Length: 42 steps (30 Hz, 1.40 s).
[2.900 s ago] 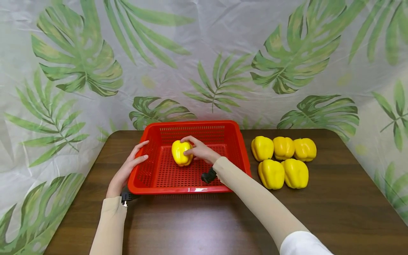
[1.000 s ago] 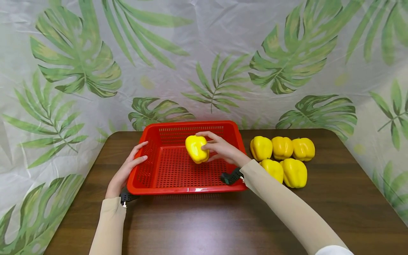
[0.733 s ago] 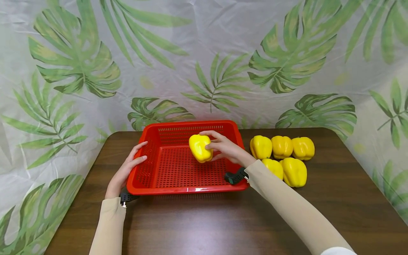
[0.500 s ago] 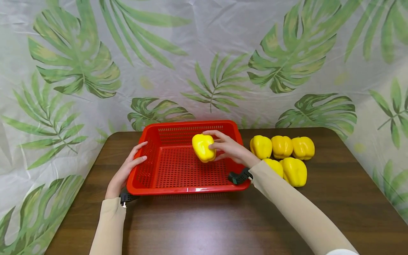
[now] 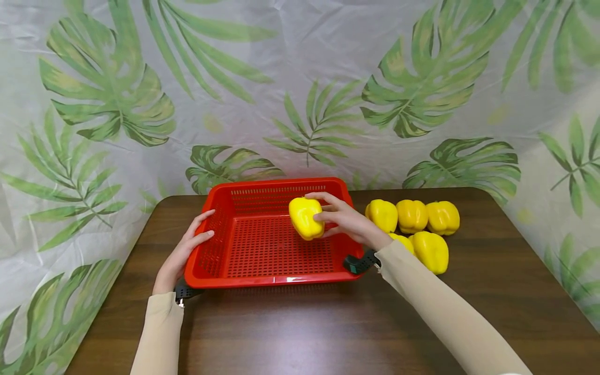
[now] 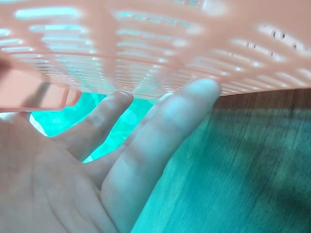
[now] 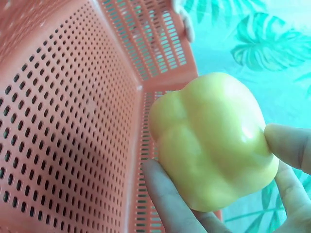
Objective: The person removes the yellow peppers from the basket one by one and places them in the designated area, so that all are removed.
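Observation:
My right hand [image 5: 344, 219] holds a yellow bell pepper [image 5: 304, 217] between thumb and fingertips, raised over the right half of the red basket [image 5: 272, 281]. Seen from the right wrist, the pepper's lobed end [image 7: 209, 141] faces the camera, clear of the perforated basket floor. My left hand [image 5: 180, 255] grips the basket's left rim, with two digits lying over the edge. From the left wrist, other fingers [image 6: 150, 150] stretch out against the outside of the slotted wall [image 6: 146, 63]. Nothing lies on the visible basket floor.
Several more yellow bell peppers [image 5: 428, 251] sit in two rows on the brown table [image 5: 492, 291], right of the basket. The right forearm partly covers one pepper [image 5: 400, 242]. A leaf-patterned cloth [image 5: 309, 78] hangs behind the table.
The pepper, low in the middle of the basket at first, has risen and moved to the right in my right hand, tilting a little. My left hand keeps its place on the rim.

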### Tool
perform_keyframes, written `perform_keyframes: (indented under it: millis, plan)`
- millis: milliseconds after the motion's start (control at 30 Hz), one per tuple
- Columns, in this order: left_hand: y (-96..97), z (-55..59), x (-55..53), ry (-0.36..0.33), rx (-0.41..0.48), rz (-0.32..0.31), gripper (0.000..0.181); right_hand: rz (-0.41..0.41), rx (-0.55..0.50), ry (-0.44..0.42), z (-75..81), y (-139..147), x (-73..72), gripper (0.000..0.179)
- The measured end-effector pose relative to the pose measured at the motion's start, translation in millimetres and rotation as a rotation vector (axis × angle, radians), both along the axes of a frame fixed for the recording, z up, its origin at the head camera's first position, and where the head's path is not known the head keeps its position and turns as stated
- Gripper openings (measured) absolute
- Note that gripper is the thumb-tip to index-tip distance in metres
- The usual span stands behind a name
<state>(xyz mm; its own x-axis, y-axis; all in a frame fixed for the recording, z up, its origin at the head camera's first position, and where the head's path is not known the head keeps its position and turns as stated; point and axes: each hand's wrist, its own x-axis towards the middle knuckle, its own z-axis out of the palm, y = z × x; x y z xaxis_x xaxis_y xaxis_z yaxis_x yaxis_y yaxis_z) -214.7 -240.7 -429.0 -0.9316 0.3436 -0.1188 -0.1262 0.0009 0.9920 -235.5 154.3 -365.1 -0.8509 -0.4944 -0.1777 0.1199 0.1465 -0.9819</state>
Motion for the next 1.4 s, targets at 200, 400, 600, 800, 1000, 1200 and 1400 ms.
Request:
perform_keyframes:
  millis: [200, 400, 600, 800, 1000, 1200, 1400]
  plan:
    - [-0.4, -0.3, 0.1, 0.002, -0.010, 0.005, 0.059, 0.003, -0.018, 0.008, 1.1, 9.4, 0.4, 0.054]
    - [0.2, 0.5, 0.3, 0.002, -0.008, 0.002, 0.058, -0.001, -0.036, 0.015, 6.7, 20.4, 3.9, 0.055]
    - [0.7, 1.0, 0.4, -0.003, -0.009, 0.004, 0.059, 0.003, -0.049, 0.029, 9.4, 34.0, 6.9, 0.056]
    - [0.4, 0.9, 0.3, 0.001, -0.012, 0.005, 0.058, -0.015, -0.057, 0.036, 13.9, 43.1, 11.3, 0.056]
    - [0.4, 1.2, 0.3, 0.000, 0.011, -0.003, 0.057, -0.025, -0.049, 0.030, 16.0, 48.4, 12.8, 0.056]
    - [0.7, 1.5, 0.5, 0.000, 0.010, -0.002, 0.057, -0.037, -0.050, 0.028, 16.3, 54.1, 12.9, 0.057]
    - [0.5, 1.1, 0.6, -0.002, 0.012, -0.001, 0.058, -0.053, -0.026, 0.053, 16.3, 62.3, 13.7, 0.057]
